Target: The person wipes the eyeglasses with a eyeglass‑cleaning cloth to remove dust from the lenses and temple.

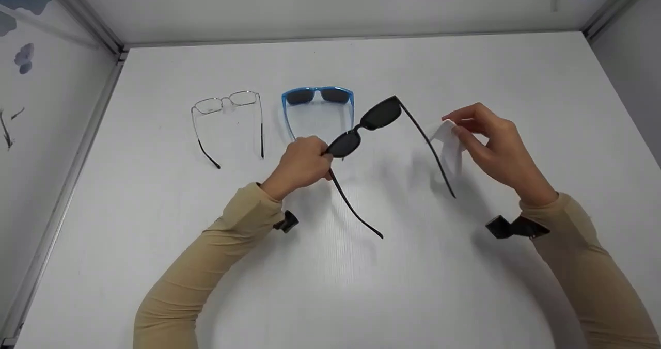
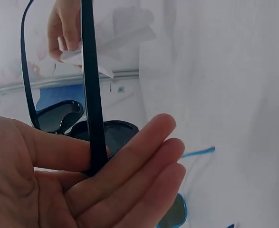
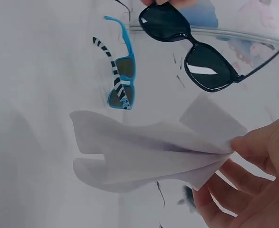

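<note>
My left hand [image 1: 303, 164] pinches a pair of black sunglasses [image 1: 381, 113] at one hinge, thumb against the frame. Both temples are unfolded and point toward me, and the sunglasses tilt up to the right above the table. In the left wrist view, a black temple [image 2: 92, 85] rises between thumb and fingers. To the right, my right hand [image 1: 496, 142] pinches a thin white cloth [image 1: 448, 145] at one corner between thumb and fingers. The cloth [image 3: 144, 152] hangs in loose folds in the right wrist view, apart from the dark lenses [image 3: 208, 66].
Blue-framed sunglasses [image 1: 317, 90] lie behind my left hand, temples open; one temple [image 3: 115, 73] is striped black and white. Thin metal-framed eyeglasses [image 1: 226, 101] lie open to their left. The white table [image 1: 330, 297] is bordered by panels [image 1: 258, 13] at the back and sides.
</note>
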{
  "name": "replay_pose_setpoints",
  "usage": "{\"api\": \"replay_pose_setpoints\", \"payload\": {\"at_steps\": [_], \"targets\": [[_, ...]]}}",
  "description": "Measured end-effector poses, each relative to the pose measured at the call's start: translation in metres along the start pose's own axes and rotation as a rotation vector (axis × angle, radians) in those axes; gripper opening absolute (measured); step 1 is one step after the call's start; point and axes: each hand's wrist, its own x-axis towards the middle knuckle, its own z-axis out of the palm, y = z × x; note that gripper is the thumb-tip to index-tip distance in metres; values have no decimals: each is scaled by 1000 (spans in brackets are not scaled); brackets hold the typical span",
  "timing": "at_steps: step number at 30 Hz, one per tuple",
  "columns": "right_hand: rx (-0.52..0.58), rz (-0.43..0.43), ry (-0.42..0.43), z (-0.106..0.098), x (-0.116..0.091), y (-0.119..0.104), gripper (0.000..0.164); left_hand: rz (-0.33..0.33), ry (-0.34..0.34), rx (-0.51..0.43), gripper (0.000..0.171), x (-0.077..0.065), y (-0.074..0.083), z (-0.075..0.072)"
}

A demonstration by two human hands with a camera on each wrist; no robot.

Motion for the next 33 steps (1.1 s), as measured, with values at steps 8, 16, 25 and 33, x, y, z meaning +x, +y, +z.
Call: {"api": "replay_pose_setpoints", "payload": {"at_steps": [8, 16, 25, 33], "targets": [[127, -38, -39, 5, 17, -31, 20, 2, 142, 280, 21, 3, 3, -8], [-24, -197, 13, 29, 29, -37, 19, 147, 240, 472, 20, -3, 12, 1], [-35, -139, 31, 42, 17, -22, 15, 191, 339, 606, 22, -4, 13, -3], [1, -121, 4, 55, -3, -4, 18, 201, 429, 586, 27, -4, 5, -11]]}}
